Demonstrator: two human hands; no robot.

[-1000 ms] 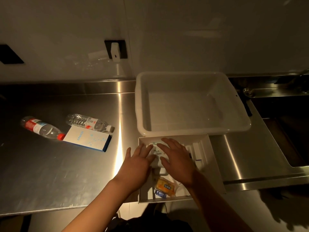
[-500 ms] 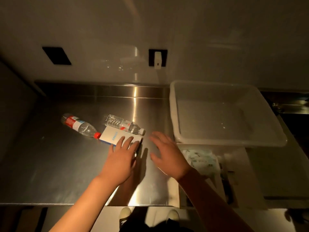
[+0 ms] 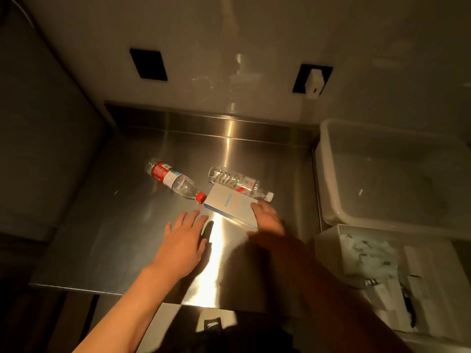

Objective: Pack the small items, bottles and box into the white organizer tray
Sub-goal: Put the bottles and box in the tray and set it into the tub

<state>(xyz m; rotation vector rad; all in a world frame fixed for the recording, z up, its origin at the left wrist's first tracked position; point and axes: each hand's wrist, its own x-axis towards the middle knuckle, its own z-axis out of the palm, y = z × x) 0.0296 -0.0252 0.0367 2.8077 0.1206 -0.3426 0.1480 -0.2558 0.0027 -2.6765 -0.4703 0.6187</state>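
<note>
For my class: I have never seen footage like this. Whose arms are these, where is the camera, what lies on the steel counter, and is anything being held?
There is no machine here: a person works with two bare hands, and a wide-angle camera worn on the head looks forward and down at them. The left hand is spread flat over the steel counter, holding nothing. The right hand lays straight fingers on the near end of a white box; it does not grip it. Two clear bottles lie on their sides behind the box: the red-capped bottle and the white-capped bottle. At right sit a large pale tub and, nearer, the white organizer tray, already holding some small items, too blurred to name.
</note>
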